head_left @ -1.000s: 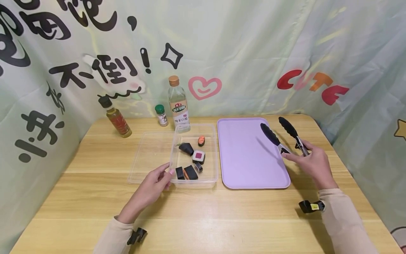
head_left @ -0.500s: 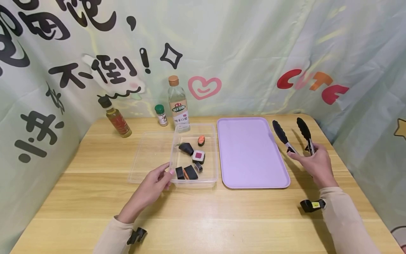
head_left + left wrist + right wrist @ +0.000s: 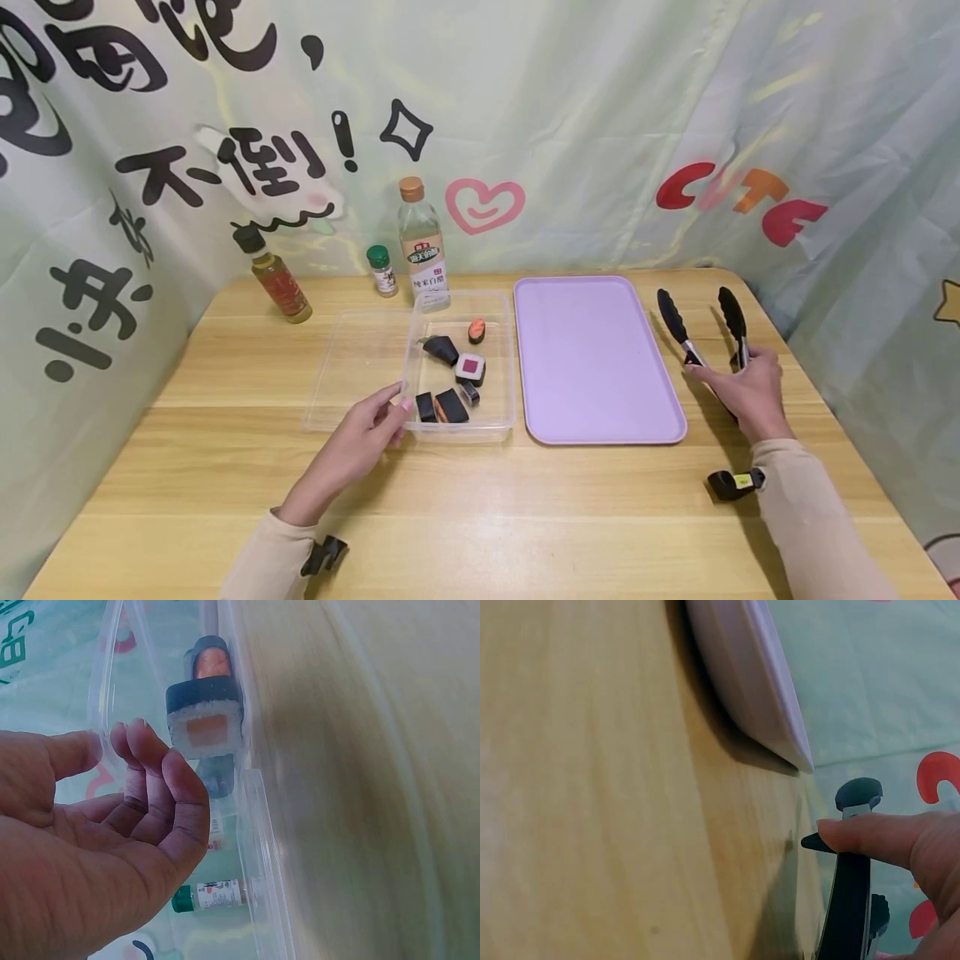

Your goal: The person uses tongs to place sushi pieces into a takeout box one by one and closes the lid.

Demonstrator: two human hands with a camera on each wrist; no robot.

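My left hand (image 3: 351,454) pinches the near left corner of a clear plastic container (image 3: 491,428) between thumb and fingers. Several sushi pieces lie inside: a hand roll (image 3: 440,350), an orange-topped piece (image 3: 477,331), a square white roll (image 3: 471,367) and dark-wrapped pieces (image 3: 452,406) at the front. To the right of the lilac tray (image 3: 600,367), my right hand (image 3: 750,396) holds black-tipped metal tongs (image 3: 672,315) by their arms. The tongs' arms are spread, with nothing between the tips. In the right wrist view, the thumb lies against one arm of the tongs (image 3: 846,900).
A clear lid (image 3: 352,367) lies left of the container. Behind stand a tall vinegar bottle (image 3: 423,250), a green-capped shaker (image 3: 383,275) and an oil bottle (image 3: 280,283). A printed curtain (image 3: 585,125) borders the wooden table (image 3: 480,517) at the back and sides.
My right hand has carried the tongs rightward, off the tray's right edge, and slightly lower. The left hand, container and sushi have stayed in place.
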